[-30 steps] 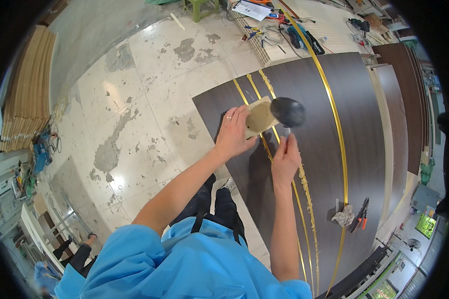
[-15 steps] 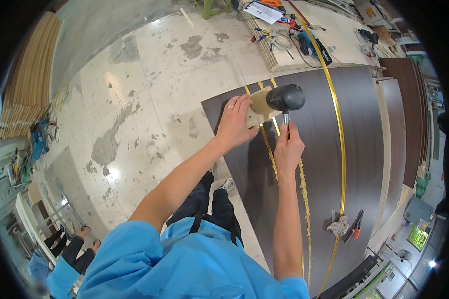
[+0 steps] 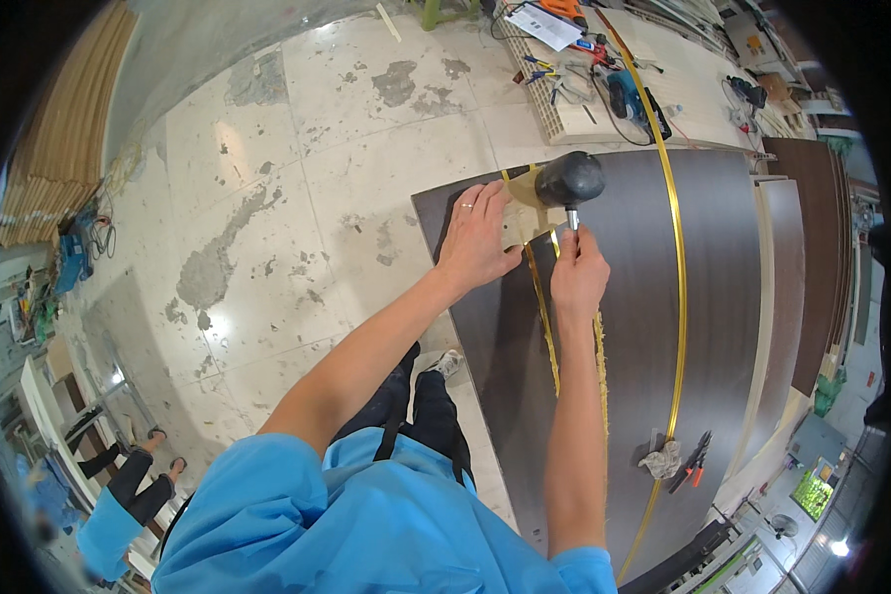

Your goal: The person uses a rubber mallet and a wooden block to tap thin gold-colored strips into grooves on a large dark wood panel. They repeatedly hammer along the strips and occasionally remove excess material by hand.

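Observation:
My left hand (image 3: 478, 238) is closed on a flat beige block (image 3: 516, 220), which it holds against the dark board (image 3: 643, 337) near its far left corner, over the gold strips. My right hand (image 3: 579, 277) grips a rubber mallet (image 3: 571, 179) by its handle, just below the metal neck. The black mallet head is over the block's right part and hides it; whether they touch I cannot tell. Two gold strips run down the board from the block. The nearer one, a gold strip (image 3: 542, 307), passes between my forearms; the other has a ragged edge by my right forearm.
A long gold strip (image 3: 679, 297) crosses the board further right. A crumpled rag (image 3: 661, 459) and orange-handled pliers (image 3: 696, 462) lie at its near end. Beyond the board, a pale slab (image 3: 703, 69) carries a blue power tool (image 3: 625, 96), cables and hand tools. Stacked panels stand at right.
The view has turned slightly. My right hand and the mallet have shifted a little away from me, while the left hand keeps its hold on the block.

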`<state>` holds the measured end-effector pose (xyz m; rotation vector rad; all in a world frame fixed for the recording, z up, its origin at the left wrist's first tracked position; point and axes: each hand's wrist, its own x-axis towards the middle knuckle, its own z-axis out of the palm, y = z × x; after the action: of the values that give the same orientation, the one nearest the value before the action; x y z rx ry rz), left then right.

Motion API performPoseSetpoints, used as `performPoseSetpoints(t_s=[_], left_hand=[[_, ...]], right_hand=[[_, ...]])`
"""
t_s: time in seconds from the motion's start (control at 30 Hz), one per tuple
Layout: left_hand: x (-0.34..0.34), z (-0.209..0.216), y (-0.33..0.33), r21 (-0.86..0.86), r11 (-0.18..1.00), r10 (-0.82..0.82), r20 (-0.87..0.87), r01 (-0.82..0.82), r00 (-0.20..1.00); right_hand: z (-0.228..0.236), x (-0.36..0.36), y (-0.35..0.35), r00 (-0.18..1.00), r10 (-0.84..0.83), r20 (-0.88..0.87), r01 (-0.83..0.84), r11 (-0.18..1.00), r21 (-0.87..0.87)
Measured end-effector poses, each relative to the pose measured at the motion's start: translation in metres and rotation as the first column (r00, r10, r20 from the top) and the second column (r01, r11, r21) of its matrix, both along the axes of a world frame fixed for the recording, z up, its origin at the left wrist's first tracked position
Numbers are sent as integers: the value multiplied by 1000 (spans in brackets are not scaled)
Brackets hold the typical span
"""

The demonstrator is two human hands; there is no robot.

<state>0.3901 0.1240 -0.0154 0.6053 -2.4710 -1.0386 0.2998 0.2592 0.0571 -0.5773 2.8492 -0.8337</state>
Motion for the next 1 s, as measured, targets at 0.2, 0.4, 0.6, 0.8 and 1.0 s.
performPoseSetpoints(t_s=[0.2,0.4,0.6,0.8,1.0], left_hand=[[2,-2,0,0,1000,14,-15,-14,1000],[0,-1,0,18,999,44,6,-44,999],[0,1,0,28,999,43,-6,-43,999],[0,-1,0,11,999,45,-36,-45,998],[8,-2,2,-4,999,-42,-27,41,999]], right_hand=[[3,-7,-11,993,-85,86,100,978,-185],[5,-16,-17,998,-61,24,64,991,-114],[4,-16,-22,1000,31,-5,-31,999,30],[-1,-18,-21,1000,2,0,-2,990,-144],[-2,-15,8,981,-94,167,126,974,-190]])
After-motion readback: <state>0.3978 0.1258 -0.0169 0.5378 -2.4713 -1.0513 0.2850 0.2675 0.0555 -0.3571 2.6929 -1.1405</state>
